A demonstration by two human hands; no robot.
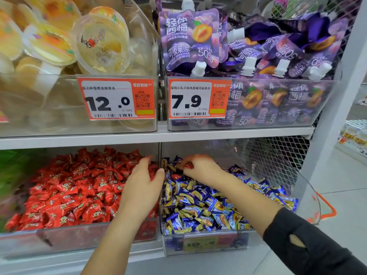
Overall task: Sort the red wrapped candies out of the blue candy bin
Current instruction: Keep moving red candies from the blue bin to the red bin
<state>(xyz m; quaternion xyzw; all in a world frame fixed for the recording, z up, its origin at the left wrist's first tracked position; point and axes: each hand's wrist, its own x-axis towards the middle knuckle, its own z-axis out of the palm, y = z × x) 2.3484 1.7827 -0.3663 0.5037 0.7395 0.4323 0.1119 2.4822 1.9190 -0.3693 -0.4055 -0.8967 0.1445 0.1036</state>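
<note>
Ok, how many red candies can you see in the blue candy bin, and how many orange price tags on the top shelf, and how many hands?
Red wrapped candies showing in the clear plastic bin of blue candies: 2 (one pinched by the right hand, one lying loose)
Orange paper price tags: 2
Bare hands: 2 (right hand, left hand)
Total: 6

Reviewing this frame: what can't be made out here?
Head view only:
- Price tag on the blue candy bin: blurred, digits unreadable.
- Stray red candies deeper among the blue candies: buried, count unknown.
- Left hand fingertips: motion-blurred over the red candy bin.
- Red candy: mostly hidden by the right hand pinching it.
</note>
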